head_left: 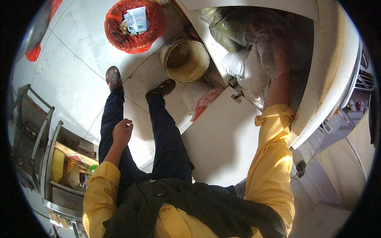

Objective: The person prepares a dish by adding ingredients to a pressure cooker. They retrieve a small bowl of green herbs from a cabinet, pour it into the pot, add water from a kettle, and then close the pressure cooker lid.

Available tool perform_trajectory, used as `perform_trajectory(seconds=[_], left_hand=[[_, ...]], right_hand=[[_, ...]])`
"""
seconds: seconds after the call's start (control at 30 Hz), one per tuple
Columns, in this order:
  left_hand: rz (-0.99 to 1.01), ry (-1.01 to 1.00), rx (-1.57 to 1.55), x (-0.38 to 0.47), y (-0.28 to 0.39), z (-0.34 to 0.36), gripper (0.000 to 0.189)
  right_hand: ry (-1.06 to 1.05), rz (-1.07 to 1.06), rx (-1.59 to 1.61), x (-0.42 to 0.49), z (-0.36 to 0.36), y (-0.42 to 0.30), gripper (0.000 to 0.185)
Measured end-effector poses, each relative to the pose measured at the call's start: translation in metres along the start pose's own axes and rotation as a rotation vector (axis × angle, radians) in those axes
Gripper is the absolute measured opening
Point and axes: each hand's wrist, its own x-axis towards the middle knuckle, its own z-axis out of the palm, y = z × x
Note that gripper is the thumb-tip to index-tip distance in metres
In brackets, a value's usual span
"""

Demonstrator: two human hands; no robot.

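My right hand [279,56] reaches into a dim cabinet, against a clear plastic bag [265,50]. Shadow and the bag's film blur its fingers, so a grip cannot be made out. Beside it in the cabinet are a plastic bag with greenish contents [229,32] and a white sack [253,74]. The white cabinet door [220,136] stands swung out, with a metal hinge [237,97] near its corner. Over my left thigh hangs my left hand [122,132], fingers curled in and nothing visible in them.
A dirty white bucket [205,64] stands by the cabinet. Farther off is a bin lined with a red bag [154,35], holding wrappers. A white and red sack [205,102] lies behind the door. Metal shelving [47,166] with containers is at left; the curved counter edge [330,74] overhangs my right arm.
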Motion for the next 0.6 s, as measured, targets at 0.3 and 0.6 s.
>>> perform_trajectory(seconds=[0.3,0.6], left_hand=[[0.036,0.028,-0.047,-0.003,-0.002,0.001,0.025],[0.038,0.011,0.008,-0.002,0.003,0.000,0.026]], right_hand=[[0.002,0.005,-0.340,0.018,0.051,0.051,0.037],[-0.066,-0.209,-0.037,0.018,0.020,0.002,0.038]])
